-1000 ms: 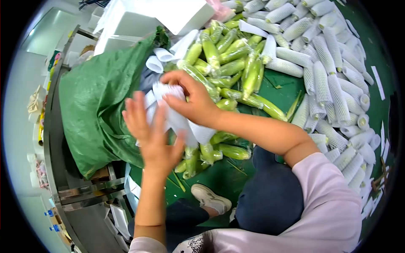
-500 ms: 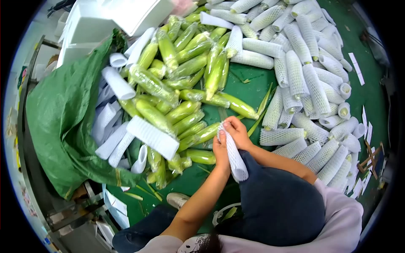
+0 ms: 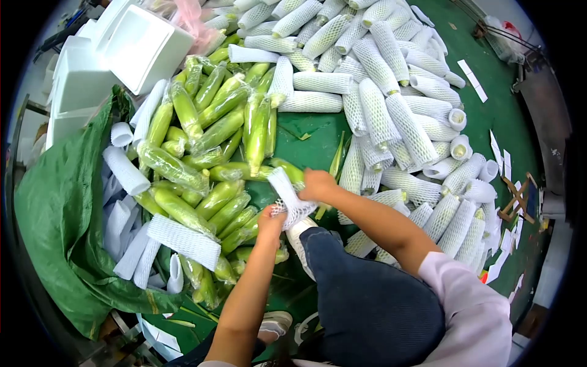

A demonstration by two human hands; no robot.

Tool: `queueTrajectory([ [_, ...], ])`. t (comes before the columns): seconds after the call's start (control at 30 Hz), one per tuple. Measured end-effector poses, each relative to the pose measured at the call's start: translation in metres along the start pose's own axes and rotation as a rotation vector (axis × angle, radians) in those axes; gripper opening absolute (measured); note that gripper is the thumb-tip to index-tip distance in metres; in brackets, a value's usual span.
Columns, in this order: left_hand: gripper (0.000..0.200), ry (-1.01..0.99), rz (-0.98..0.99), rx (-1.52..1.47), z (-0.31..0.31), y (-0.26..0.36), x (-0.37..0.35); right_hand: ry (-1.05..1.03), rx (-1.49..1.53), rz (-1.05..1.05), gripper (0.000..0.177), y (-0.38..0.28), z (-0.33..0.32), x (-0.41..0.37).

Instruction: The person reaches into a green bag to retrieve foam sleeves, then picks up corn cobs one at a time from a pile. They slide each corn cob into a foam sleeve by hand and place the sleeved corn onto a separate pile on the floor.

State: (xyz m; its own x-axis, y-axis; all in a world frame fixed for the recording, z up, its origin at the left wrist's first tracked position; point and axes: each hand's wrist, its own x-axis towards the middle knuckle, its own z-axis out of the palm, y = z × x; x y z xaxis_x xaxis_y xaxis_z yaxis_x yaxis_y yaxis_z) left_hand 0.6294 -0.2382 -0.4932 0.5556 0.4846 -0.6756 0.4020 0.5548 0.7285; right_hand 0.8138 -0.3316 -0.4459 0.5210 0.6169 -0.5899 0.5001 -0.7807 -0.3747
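Observation:
A white foam net sleeve (image 3: 286,188) is held between both hands, its lower part stretched wide. My left hand (image 3: 271,222) is closed on the sleeve's lower left edge. On the other side, my right hand (image 3: 317,186) is closed on its right edge, slightly blurred. Right behind the hands lies a green corn cob (image 3: 282,166), partly hidden by the sleeve and my right hand. Plastic-wrapped corn cobs (image 3: 221,133) are piled to the left. Cobs in white net sleeves (image 3: 408,131) form a large heap to the right.
A green sack (image 3: 61,202) with loose foam sleeves (image 3: 126,170) is at the left. White foam boxes (image 3: 137,49) and a pink plastic bag (image 3: 197,25) stand behind. A wooden frame (image 3: 518,199) and paper strips (image 3: 472,81) lie at the right. My shoe (image 3: 299,241) is below the hands.
The sleeve has gone from a long narrow shape to stretched apart between my hands, which have moved apart. The view has shifted to the right, and a shoe now shows beneath the sleeve.

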Motion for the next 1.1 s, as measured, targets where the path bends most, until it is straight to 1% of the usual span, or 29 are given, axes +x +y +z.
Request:
queueTrajectory([
  [0.03, 0.03, 0.096, 0.112, 0.163, -0.014, -0.007, 0.0, -0.026, 0.135, 0.063, 0.057, 0.01, 0.011, -0.008],
  [0.07, 0.037, 0.131, 0.231, 0.225, -0.019, 0.0, -0.004, -0.06, 0.262, 0.12, 0.066, 0.022, 0.025, -0.02],
  [0.13, 0.049, 0.207, 0.452, 0.35, -0.009, 0.026, -0.019, 0.085, 0.683, 0.024, 0.065, 0.034, 0.053, -0.051],
  [0.2, 0.059, 0.008, 0.423, -0.035, 0.021, 0.042, -0.023, 0.039, 1.002, -0.15, 0.057, 0.021, 0.044, -0.073],
  [0.23, 0.056, -0.137, 0.261, -0.285, 0.033, 0.038, -0.014, 0.017, 1.167, -0.229, 0.054, 0.015, 0.037, -0.085],
  [0.27, 0.055, -0.28, 0.098, -0.536, 0.039, 0.03, -0.009, 0.04, 1.063, -0.342, 0.038, 0.014, 0.03, -0.088],
  [0.33, 0.053, -0.839, -0.065, -0.783, 0.047, 0.059, -0.043, 0.077, 0.177, -0.369, 0.035, -0.003, -0.021, -0.092],
  [0.37, 0.055, -0.7, 0.251, -0.387, 0.046, 0.054, -0.04, 0.22, 0.06, -0.377, 0.036, -0.007, -0.034, -0.085],
  [0.4, 0.058, -0.592, 0.235, -0.311, 0.05, 0.046, -0.041, 0.361, -0.058, -0.377, 0.036, -0.009, -0.045, -0.078],
  [0.43, 0.062, -0.489, 0.21, -0.236, 0.054, 0.039, -0.041, 0.496, -0.045, -0.425, 0.035, -0.014, -0.06, -0.068],
  [0.47, 0.065, -0.426, -0.126, -0.479, 0.061, 0.03, -0.044, 0.63, -0.035, -0.47, 0.033, -0.017, -0.071, -0.056],
  [0.5, 0.072, -0.506, -0.045, -0.315, 0.06, 0.013, -0.037, 0.507, 0.008, -0.403, 0.031, -0.011, -0.077, -0.036],
  [0.53, 0.074, -0.473, -0.068, -0.344, 0.068, 0.011, -0.042, 0.383, 0.051, -0.335, 0.029, -0.003, -0.077, -0.015],
  [0.57, 0.071, -0.425, -0.111, -0.412, 0.068, 0.009, -0.047, 0.26, 0.093, -0.27, 0.027, 0.003, -0.07, -0.003],
  [0.6, 0.068, -0.374, -0.146, -0.479, 0.067, 0.009, -0.05, 0.15, 0.016, -0.256, 0.026, 0.013, -0.057, -0.002],
  [0.67, 0.065, -0.146, -0.11, -0.489, 0.066, 0.008, -0.063, -0.054, -0.135, -0.237, 0.024, 0.038, -0.025, -0.009],
  [0.7, 0.063, -0.027, -0.096, -0.493, 0.063, 0.004, -0.07, -0.153, 0.148, -0.166, 0.024, 0.05, -0.003, -0.02],
  [0.73, 0.063, -0.038, -0.116, -0.504, 0.058, -0.004, -0.077, -0.257, 0.432, -0.087, 0.023, 0.056, 0.018, -0.037],
  [0.8, 0.063, -0.061, -0.16, -0.528, 0.049, -0.02, -0.088, -0.153, 0.929, 0.066, 0.023, 0.044, 0.032, -0.072],
  [0.83, 0.063, -0.075, -0.288, -0.522, 0.047, -0.022, -0.091, -0.087, 1.172, 0.146, 0.023, 0.04, 0.034, -0.083],
  [0.87, 0.062, -0.116, -0.186, -0.313, 0.047, -0.031, -0.095, -0.08, 1.229, 0.158, 0.023, 0.042, 0.038, -0.088],
  [0.93, 0.06, -0.184, 0.034, 0.11, 0.041, -0.067, -0.088, -0.068, 1.343, 0.164, 0.022, 0.05, 0.048, -0.087],
  [0.97, 0.057, -0.225, 0.007, 0.149, 0.035, -0.092, -0.077, -0.068, 1.285, 0.135, 0.022, 0.056, 0.061, -0.084],
  [1.03, 0.056, -0.173, -0.15, -0.217, 0.041, -0.067, -0.096, 0.016, 0.962, 0.01, 0.022, 0.088, 0.122, -0.087],
  [1.07, 0.056, -0.143, -0.215, -0.407, 0.043, -0.056, -0.1, 0.058, 0.795, -0.063, 0.022, 0.095, 0.138, -0.086],
  [1.1, 0.054, -0.101, -0.123, -0.409, 0.041, -0.061, -0.099, 0.139, 0.677, -0.11, 0.022, 0.088, 0.135, -0.089],
])
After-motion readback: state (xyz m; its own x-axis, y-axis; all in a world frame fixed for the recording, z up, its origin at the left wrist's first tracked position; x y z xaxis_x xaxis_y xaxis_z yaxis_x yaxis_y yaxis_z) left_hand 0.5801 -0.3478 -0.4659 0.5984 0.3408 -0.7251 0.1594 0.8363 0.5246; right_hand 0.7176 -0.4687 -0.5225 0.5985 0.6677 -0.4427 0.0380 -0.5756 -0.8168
